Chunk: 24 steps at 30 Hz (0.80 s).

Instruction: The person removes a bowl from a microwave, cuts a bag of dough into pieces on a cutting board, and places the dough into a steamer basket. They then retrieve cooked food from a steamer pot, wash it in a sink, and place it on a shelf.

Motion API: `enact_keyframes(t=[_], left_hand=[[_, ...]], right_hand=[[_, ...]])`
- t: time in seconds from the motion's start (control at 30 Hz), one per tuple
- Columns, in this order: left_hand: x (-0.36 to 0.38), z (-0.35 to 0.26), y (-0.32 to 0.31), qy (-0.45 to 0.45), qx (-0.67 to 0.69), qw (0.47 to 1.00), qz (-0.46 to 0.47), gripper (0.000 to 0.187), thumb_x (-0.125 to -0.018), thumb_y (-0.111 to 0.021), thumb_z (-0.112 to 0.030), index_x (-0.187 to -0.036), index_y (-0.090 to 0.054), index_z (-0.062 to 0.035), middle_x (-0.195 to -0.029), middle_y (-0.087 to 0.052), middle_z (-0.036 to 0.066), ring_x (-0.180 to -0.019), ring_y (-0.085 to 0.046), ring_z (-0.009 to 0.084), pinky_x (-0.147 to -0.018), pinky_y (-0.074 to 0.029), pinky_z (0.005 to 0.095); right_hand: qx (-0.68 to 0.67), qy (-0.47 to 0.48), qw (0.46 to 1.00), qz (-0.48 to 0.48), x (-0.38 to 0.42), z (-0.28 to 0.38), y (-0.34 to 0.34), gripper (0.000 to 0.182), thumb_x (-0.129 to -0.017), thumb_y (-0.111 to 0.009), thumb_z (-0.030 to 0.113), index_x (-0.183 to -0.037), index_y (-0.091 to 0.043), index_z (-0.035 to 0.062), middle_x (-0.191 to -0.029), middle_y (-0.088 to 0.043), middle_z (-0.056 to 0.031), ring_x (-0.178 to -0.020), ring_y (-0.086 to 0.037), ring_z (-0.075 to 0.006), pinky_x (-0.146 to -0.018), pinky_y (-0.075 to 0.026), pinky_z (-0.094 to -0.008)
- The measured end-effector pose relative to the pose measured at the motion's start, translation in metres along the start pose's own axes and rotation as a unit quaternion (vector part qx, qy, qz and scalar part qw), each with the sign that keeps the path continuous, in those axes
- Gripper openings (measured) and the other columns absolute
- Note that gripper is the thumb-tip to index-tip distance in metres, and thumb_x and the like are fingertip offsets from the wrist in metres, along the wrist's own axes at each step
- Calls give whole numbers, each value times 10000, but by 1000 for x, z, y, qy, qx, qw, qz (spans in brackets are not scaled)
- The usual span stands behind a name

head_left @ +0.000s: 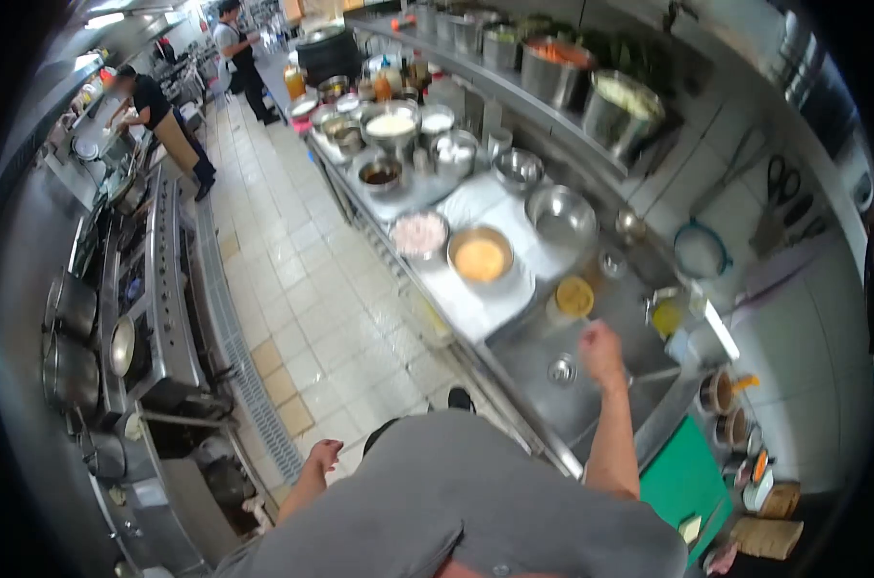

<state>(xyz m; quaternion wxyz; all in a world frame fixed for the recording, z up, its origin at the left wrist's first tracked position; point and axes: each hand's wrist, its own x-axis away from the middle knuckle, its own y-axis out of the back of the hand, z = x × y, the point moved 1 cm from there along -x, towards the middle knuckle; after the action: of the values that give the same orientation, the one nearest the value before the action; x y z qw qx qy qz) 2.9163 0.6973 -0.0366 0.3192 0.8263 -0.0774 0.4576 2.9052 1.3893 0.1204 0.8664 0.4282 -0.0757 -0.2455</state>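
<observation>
My right hand is over the steel sink, its fingers curled together; whether anything is inside them is too small to tell. Just beyond it stands a container with a yellow top. My left hand hangs low at my side above the floor, fingers loosely apart and holding nothing. On the white cloth past the sink sit a bowl of orange-yellow liquid, a bowl of pale pink food and an empty metal bowl.
A green cutting board lies right of the sink. Above the counter, a shelf holds metal pots. Along the left runs a stove with a pan. Two people stand farther back on the tiled floor.
</observation>
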Motion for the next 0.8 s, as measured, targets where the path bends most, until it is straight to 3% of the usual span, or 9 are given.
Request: enact_keyframes(t=[0.07, 0.1, 0.17, 0.23, 0.33, 0.47, 0.73, 0.77, 0.8], left_hand=[[-56, -18, 19, -12, 82, 995, -50, 405, -922, -722, -377, -1213, -716, -96, -977, -738, 117, -913, -704, 226, -795, -568, 407], [-93, -12, 31, -65, 62, 993, -71, 407, -931, -712, -385, -1233, -690, -113, -998, -716, 95, -910, -693, 223, -790, -567, 420], [-125, -64, 41, -137, 59, 984, -97, 410, -941, -702, -394, -1254, -664, -131, -1018, -694, 73, -908, -683, 220, -786, -566, 432], [-106, -116, 57, -77, 256, 962, -48, 402, -961, -678, -390, -1261, -619, -129, -1119, -674, 64, -957, -679, 247, -799, -568, 488], [-150, -152, 69, -65, 308, 949, 19, 388, -966, -673, -391, -1234, -612, -117, -1127, -660, 62, -977, -673, 255, -820, -567, 513], [-224, -181, 90, -69, 78, 995, 3, 401, -942, -699, -393, -1227, -694, -111, -985, -707, 84, -837, -677, 244, -710, -592, 470], [-330, -177, 202, -41, -76, 995, 42, 367, -934, -713, -374, -1182, -755, -107, -1043, -750, 82, -886, -707, 242, -670, -613, 479], [-371, -156, 221, -165, -168, 970, 62, 362, -950, -690, -371, -1171, -753, -90, -1000, -753, 105, -873, -724, 260, -664, -619, 475], [-423, -132, 235, -392, -339, 855, 23, 388, -960, -668, -377, -1148, -746, -46, -937, -755, 134, -794, -740, 275, -636, -621, 457]], right_hand=[[39, 318, 946, 45, -29, 59, 2, 407, -834, -796, 149, -1207, -672, 43, -1004, -735, -156, -807, -695, -288, -765, -562, -409], [48, 329, 943, 33, -47, 96, 14, 407, -834, -796, 149, -1207, -672, 43, -1004, -735, -156, -807, -695, -288, -765, -562, -409], [-148, 105, 977, 109, -83, 172, 46, 517, -839, -804, 125, -1326, -640, 63, -1114, -737, -136, -876, -711, -235, -816, -573, -364], [-201, 122, 971, 47, -116, 241, 84, 471, -860, -785, 106, -1307, -646, 53, -1111, -739, -123, -900, -706, -199, -821, -570, -339], [-268, 223, 934, -79, -157, 335, 134, 370, -906, -737, 47, -1265, -654, 26, -1096, -735, -79, -934, -687, -139, -803, -563, -279], [-192, 285, 933, -105, -198, 442, 168, 429, -898, -765, 81, -1301, -627, 29, -1163, -720, -89, -946, -694, -158, -804, -572, -295], [130, 341, 813, -454, -409, 601, 203, 817, -812, -854, 329, -1487, -468, 77, -1399, -581, -231, -1257, -578, -385, -1084, -468, -477], [146, 310, 822, -456, -441, 607, 209, 828, -805, -854, 360, -1490, -469, 101, -1410, -568, -246, -1282, -559, -398, -1086, -466, -479], [161, 281, 829, -456, -468, 620, 217, 838, -797, -855, 391, -1492, -469, 125, -1420, -555, -261, -1307, -539, -411, -1089, -465, -481]])
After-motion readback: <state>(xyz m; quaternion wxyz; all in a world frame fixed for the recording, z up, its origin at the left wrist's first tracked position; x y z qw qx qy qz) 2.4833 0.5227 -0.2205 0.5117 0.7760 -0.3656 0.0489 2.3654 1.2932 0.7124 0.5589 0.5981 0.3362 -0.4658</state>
